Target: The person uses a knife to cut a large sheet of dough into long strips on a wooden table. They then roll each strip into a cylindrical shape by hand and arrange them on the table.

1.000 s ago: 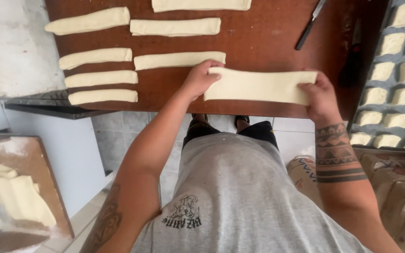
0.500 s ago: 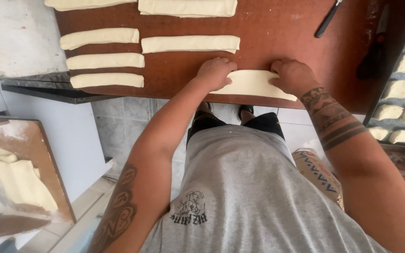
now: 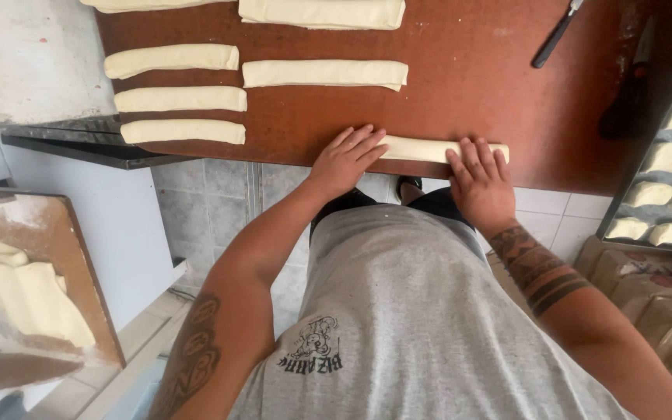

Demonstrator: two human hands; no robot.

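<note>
My left hand point(image 3: 345, 159) and my right hand point(image 3: 480, 183) both lie flat, fingers spread, pressing down on a rolled strip of dough point(image 3: 421, 148) at the near edge of the brown tabletop point(image 3: 468, 78); neither hand is closed around it, the palms just rest on top. The roll lies lengthwise between my hands, its right end poking out past my right fingers.

Beyond the roll, farther across the tabletop, five finished dough rolls point(image 3: 324, 74) lie in rows, three of them stacked in a column to the left of the roll. To the right of the roll a dark tray point(image 3: 666, 183) holds small dough pieces point(image 3: 666, 155) in rows. Up and to the right of the roll lie a dark-handled knife point(image 3: 555, 35) and another dark tool point(image 3: 630, 101).

Down to the left of the roll, well apart, a floured board point(image 3: 48, 233) carries folded dough sheets point(image 3: 29, 299). Below the tabletop edge the wall is pale tile point(image 3: 211, 202).
</note>
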